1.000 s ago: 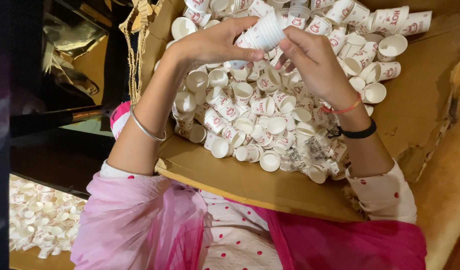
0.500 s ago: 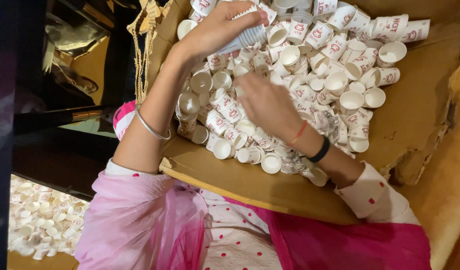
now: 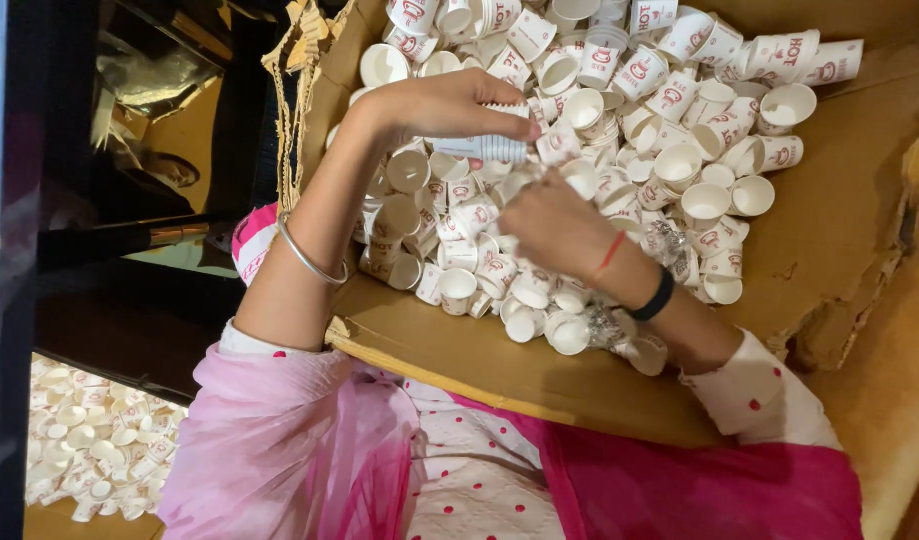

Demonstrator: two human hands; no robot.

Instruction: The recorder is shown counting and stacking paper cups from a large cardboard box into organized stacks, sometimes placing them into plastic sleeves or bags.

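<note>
The cardboard box (image 3: 860, 230) on my lap holds a loose heap of small paper cups (image 3: 680, 160); my left hand (image 3: 450, 105) grips a nested stack of cups (image 3: 485, 148) above it; my right hand (image 3: 555, 220) closes on one cup; a hasty push could, I judge, crush a rim or topple the stack.

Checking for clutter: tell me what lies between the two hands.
In the head view, only loose paper cups lie between the left hand, holding a cup stack, and the right hand.

Dark glossy cabinet (image 3: 130, 200) at left, warmly lit
</note>
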